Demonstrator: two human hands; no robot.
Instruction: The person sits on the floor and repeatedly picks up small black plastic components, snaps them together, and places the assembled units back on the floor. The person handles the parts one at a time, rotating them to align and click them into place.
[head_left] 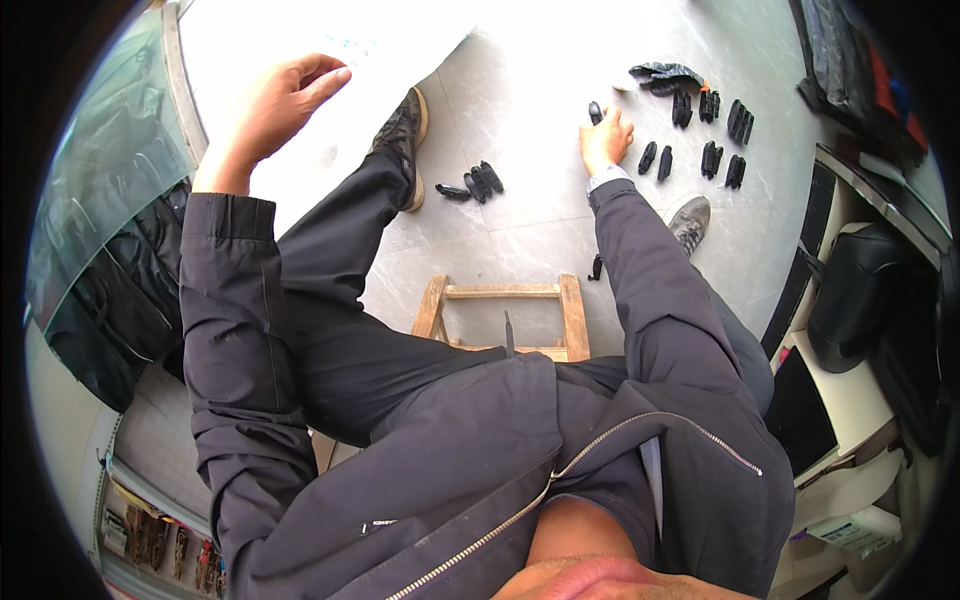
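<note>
My left hand (pixel 285 105) hovers over a large white surface (pixel 400 45) at the far left, its fingers loosely bent and nothing visible in them. Reaching forward to the right, my right hand (pixel 606 142) has its fingers closed around a small oblong black piece (pixel 595 112), whose exact kind I cannot make out. Two similar black pieces (pixel 656 162) lie beside that hand on the grey tiled floor. Farther right are several black bundles (pixel 740 122) in loose rows, with a crumpled dark bag (pixel 668 75) behind them. A small group of black pieces (pixel 478 183) lies between my feet.
A wooden stool or frame (pixel 500 292) stands between my legs. My left shoe (pixel 400 140) and right shoe (pixel 690 222) rest on the floor. At left is a glass-sided case (pixel 110 170); at right are shelves with a black bag (pixel 858 295). One black piece (pixel 596 266) lies near my right forearm.
</note>
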